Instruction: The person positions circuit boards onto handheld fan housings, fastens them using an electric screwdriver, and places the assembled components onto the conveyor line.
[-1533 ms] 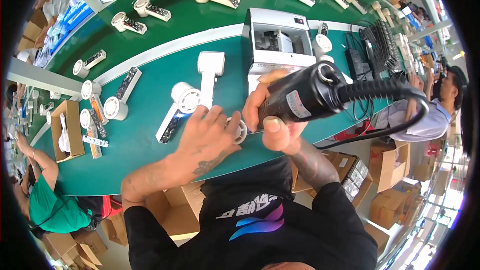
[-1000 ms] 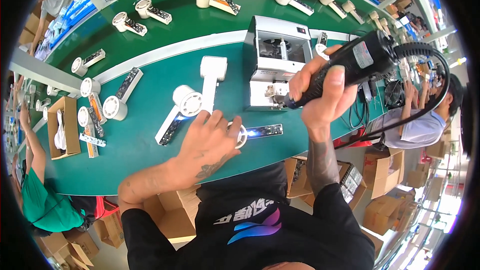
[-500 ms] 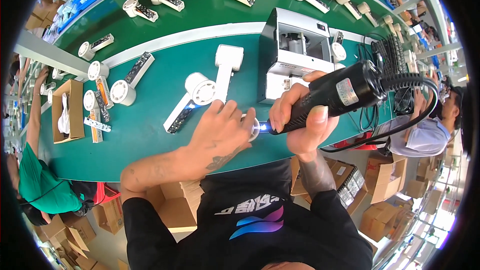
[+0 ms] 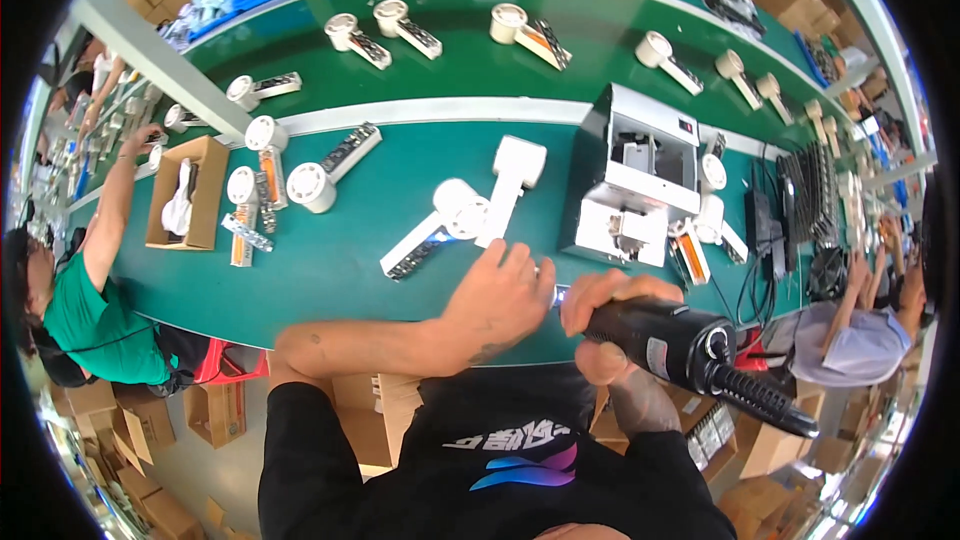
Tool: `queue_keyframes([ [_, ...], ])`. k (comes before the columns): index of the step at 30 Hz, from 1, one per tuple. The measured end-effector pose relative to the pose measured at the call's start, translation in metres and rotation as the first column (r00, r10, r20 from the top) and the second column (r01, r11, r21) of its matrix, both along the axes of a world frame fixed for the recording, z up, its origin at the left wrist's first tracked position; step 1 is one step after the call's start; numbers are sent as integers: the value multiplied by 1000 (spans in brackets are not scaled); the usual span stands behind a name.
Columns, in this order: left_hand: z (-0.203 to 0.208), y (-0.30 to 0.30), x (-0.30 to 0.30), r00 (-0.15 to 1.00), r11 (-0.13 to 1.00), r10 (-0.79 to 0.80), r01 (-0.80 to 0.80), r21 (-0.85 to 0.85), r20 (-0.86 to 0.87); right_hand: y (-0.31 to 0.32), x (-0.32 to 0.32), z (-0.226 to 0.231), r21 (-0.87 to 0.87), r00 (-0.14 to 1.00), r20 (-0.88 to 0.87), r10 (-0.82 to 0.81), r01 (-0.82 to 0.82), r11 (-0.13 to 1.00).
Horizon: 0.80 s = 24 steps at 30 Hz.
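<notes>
Far to my left a person in a green shirt [image 4: 85, 315] reaches one arm up onto the long green workbench [image 4: 330, 270], near an open brown cardboard box [image 4: 190, 190] with a white part lying in it. Just right of that box lie several white round-headed handheld units with dark handles [image 4: 300, 180], scattered on the bench top.

Further right, a white round-headed unit with a long handle [image 4: 440, 225] lies tilted, touching a white rectangular block-shaped piece [image 4: 510, 180] beside it.

Below these, my left hand [image 4: 500, 300] rests palm down on the bench near its front edge, fingers curled over a small part that it hides; I cannot tell what the part looks like.

Just right of it, my right hand [image 4: 610, 325] is wrapped tight around a black electric screwdriver with a ribbed cable sleeve [image 4: 690, 350]; its tip points left and meets my left hand's fingers.

Behind it stands a white and black box-shaped bench machine [image 4: 640, 175]. At the far right another person in a pale shirt [image 4: 850, 340] works
</notes>
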State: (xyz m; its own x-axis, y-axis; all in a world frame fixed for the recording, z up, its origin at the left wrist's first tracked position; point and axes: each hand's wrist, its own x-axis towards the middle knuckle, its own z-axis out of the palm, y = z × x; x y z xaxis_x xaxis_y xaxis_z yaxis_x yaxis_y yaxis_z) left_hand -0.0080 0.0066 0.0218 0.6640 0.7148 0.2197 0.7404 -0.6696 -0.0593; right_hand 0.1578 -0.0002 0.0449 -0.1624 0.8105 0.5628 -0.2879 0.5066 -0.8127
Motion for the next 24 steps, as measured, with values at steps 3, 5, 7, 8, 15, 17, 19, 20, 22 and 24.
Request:
queue_keyframes([
  [3,15,6,-14,995,992,-85,89,-92,43,3,6,8,-87,991,-134,-18,7,996],
  [5,44,11,-42,993,988,-103,109,-110,54,5,18,20,-80,905,-421,-58,27,996],
  [7,75,15,-60,986,979,-141,152,-137,84,-6,52,41,-84,808,-541,-234,225,971],
  [8,91,22,-73,989,987,-30,52,-150,145,-9,62,42,-96,755,-534,-382,394,914],
  [15,31,197,-140,917,992,111,-127,17,384,-14,62,-26,-423,795,-403,-453,277,863],
  [17,22,244,-131,923,935,334,-300,-187,190,-16,60,-30,-481,780,-362,-511,313,819],
  [19,-5,274,-141,909,917,369,-321,-239,193,-16,64,-39,-513,813,-342,-472,259,818],
  [20,-18,286,-150,896,893,399,-332,-305,194,-15,64,-37,-556,821,-299,-486,264,788],
  [22,-22,295,-146,785,903,429,-371,-216,447,-15,72,-45,-568,765,-352,-539,284,773],
  [24,-8,284,-161,580,689,598,-725,14,553,-11,71,-47,-587,716,-352,-603,332,738],
])
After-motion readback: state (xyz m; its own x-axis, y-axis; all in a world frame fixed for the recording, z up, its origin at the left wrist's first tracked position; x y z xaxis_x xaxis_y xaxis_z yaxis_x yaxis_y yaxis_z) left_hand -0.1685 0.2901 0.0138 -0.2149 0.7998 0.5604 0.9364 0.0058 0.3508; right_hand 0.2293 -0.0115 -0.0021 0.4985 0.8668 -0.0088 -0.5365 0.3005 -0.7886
